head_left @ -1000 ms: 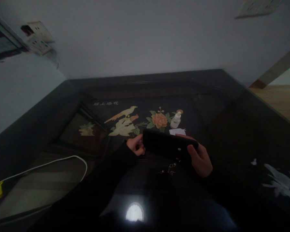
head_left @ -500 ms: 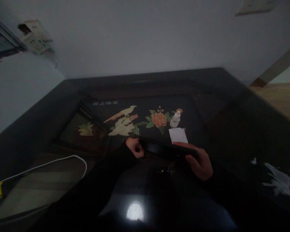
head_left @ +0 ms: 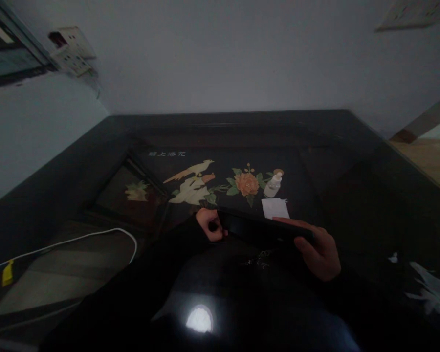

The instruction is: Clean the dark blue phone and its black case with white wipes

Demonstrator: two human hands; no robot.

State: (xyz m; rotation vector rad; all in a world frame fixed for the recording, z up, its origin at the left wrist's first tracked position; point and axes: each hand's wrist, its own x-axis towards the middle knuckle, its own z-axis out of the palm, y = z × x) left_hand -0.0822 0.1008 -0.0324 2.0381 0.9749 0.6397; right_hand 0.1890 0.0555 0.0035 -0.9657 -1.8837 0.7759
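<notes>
Between my two hands is a black flat device (head_left: 256, 230), slab-shaped and held slanting above the dark table; the dim light hides its details. My left hand (head_left: 209, 224) pinches its left end, thumb and finger curled into a ring. At the other end, my right hand (head_left: 320, 249) grips with fingers stretched along the far edge and the thumb on the near side. Just beyond the device lies a white folded cloth (head_left: 275, 208), partly covered by my right fingers. A small clear bottle with a white top (head_left: 273, 185) stands behind the cloth.
The glossy black table (head_left: 212, 137) has inlaid birds and a flower. Torn white scraps (head_left: 432, 288) lie at the right. A white cable (head_left: 77, 237) with a yellow tag (head_left: 8, 274) runs at the left. Power sockets (head_left: 73, 56) sit on the wall.
The view has shifted slightly, so most things appear a little further right. Both hands keep hold of the device, and my right hand appears slightly lower and further from my left.
</notes>
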